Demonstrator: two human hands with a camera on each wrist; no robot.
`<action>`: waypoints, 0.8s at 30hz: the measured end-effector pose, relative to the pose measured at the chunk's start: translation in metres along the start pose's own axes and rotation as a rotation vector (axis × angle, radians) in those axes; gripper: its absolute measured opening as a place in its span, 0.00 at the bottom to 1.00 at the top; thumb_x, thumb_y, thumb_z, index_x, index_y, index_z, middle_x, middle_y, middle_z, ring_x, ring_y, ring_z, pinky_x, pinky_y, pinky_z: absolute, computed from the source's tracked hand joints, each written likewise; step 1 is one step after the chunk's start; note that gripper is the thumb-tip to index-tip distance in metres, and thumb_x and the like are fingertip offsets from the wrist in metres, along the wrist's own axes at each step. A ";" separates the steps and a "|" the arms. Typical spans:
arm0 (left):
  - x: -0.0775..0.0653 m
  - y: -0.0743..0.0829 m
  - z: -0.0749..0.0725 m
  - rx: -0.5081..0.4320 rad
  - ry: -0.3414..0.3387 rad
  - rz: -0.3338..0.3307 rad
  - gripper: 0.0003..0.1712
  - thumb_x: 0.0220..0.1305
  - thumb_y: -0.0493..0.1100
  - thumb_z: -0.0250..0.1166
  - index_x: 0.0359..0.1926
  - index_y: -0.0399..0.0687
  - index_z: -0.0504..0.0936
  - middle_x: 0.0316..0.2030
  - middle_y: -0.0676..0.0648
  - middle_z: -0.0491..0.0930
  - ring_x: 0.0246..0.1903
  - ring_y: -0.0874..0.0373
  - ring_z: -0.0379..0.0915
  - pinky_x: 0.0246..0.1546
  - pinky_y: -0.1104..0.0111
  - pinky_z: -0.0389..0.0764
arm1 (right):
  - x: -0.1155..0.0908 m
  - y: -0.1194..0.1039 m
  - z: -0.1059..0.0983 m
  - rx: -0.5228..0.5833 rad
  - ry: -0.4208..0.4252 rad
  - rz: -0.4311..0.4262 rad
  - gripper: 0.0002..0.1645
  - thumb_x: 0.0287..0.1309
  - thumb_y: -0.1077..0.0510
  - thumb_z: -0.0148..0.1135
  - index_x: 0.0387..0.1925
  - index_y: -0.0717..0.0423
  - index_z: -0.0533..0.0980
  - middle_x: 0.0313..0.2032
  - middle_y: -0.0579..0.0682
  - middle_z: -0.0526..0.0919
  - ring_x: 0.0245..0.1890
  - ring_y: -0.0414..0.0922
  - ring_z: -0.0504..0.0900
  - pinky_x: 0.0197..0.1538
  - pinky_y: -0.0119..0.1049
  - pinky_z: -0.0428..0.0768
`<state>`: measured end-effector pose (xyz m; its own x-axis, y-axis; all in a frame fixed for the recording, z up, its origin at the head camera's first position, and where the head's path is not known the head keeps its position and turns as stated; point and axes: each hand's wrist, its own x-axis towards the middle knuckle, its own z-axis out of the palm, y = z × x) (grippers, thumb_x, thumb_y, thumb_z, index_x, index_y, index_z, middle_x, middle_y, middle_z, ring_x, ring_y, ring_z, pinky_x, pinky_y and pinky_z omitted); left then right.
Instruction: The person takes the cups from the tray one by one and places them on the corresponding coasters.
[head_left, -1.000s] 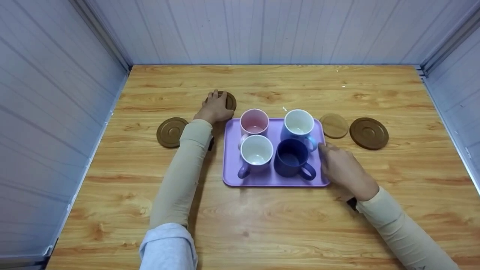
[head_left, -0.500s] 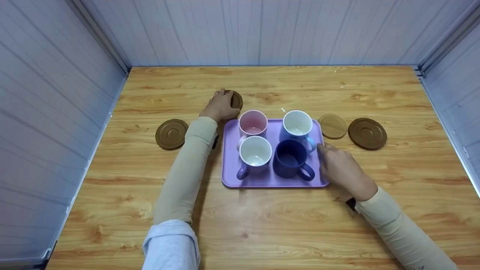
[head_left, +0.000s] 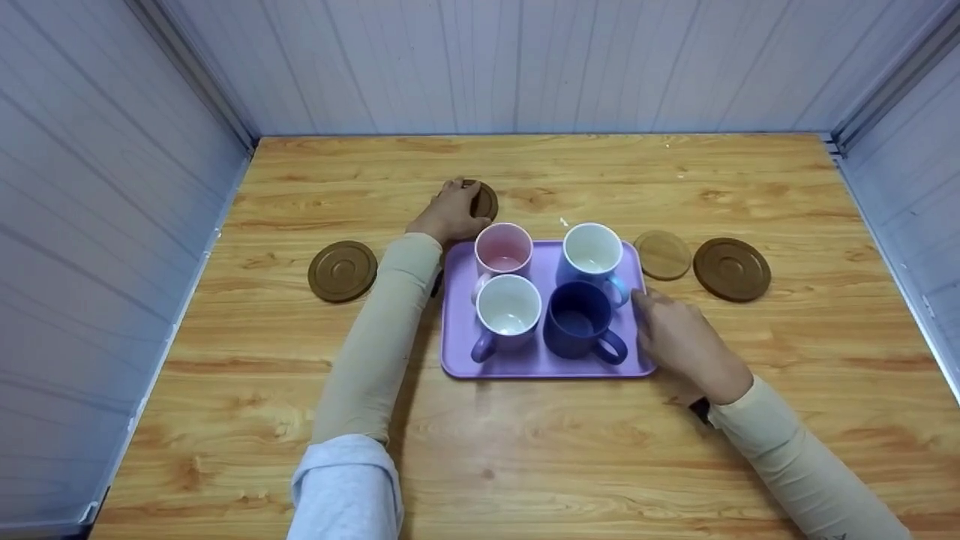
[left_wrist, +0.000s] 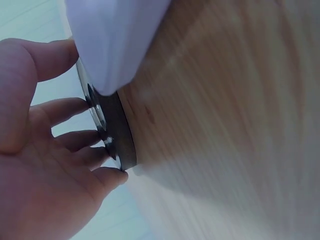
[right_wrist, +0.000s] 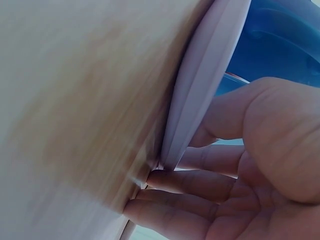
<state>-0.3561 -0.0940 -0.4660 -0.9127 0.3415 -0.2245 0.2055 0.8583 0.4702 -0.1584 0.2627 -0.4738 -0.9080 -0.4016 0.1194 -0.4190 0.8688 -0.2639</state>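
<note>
wooden table (head_left: pixel 480 450) | left hand (head_left: pixel 450 212) spread, touching brown coaster (head_left: pixel 487 202) | right hand (head_left: pixel 679 334) pinching purple tray (head_left: pixel 546 259)

Round, grooved dark-brown coaster (head_left: pixel 489 202): we see only pt.
L hand (head_left: pixel 450 213) hides some; navy cylindrical mug (head_left: pixel 574 336) blocks base of light-blue, white-lined mug (head_left: pixel 592 255); white speck (head_left: pixel 564 221) too small for us to ID.

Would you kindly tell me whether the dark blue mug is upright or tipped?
Upright: the dark blue mug stands on the tray, mouth up.
</note>
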 end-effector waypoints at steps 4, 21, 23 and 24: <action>0.003 -0.001 0.001 -0.013 -0.010 0.042 0.49 0.68 0.56 0.64 0.82 0.45 0.55 0.81 0.32 0.45 0.81 0.37 0.36 0.79 0.47 0.48 | 0.000 0.000 0.000 0.000 0.001 -0.004 0.22 0.62 0.67 0.59 0.57 0.71 0.77 0.41 0.66 0.84 0.38 0.67 0.86 0.37 0.65 0.82; 0.011 0.005 0.002 -0.086 -0.038 0.134 0.56 0.62 0.64 0.70 0.81 0.45 0.57 0.81 0.35 0.45 0.81 0.41 0.37 0.79 0.54 0.51 | 0.002 0.001 0.003 -0.006 0.038 -0.030 0.18 0.60 0.68 0.58 0.51 0.70 0.78 0.35 0.63 0.83 0.35 0.66 0.85 0.35 0.64 0.81; 0.011 0.004 0.003 -0.087 -0.038 0.135 0.56 0.61 0.64 0.70 0.81 0.45 0.57 0.81 0.35 0.45 0.81 0.40 0.36 0.80 0.53 0.50 | 0.002 0.001 0.003 -0.004 0.040 -0.032 0.17 0.61 0.68 0.58 0.51 0.70 0.78 0.34 0.63 0.83 0.34 0.65 0.85 0.34 0.64 0.82; 0.011 0.004 0.003 -0.087 -0.040 0.130 0.56 0.61 0.64 0.70 0.81 0.46 0.58 0.82 0.35 0.44 0.81 0.40 0.35 0.79 0.52 0.50 | 0.002 0.001 0.003 -0.004 0.039 -0.032 0.17 0.61 0.68 0.59 0.51 0.70 0.78 0.34 0.63 0.83 0.34 0.65 0.85 0.34 0.64 0.82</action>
<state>-0.3643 -0.0858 -0.4691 -0.8653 0.4641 -0.1894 0.2881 0.7697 0.5697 -0.1602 0.2618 -0.4767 -0.8933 -0.4180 0.1650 -0.4481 0.8566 -0.2557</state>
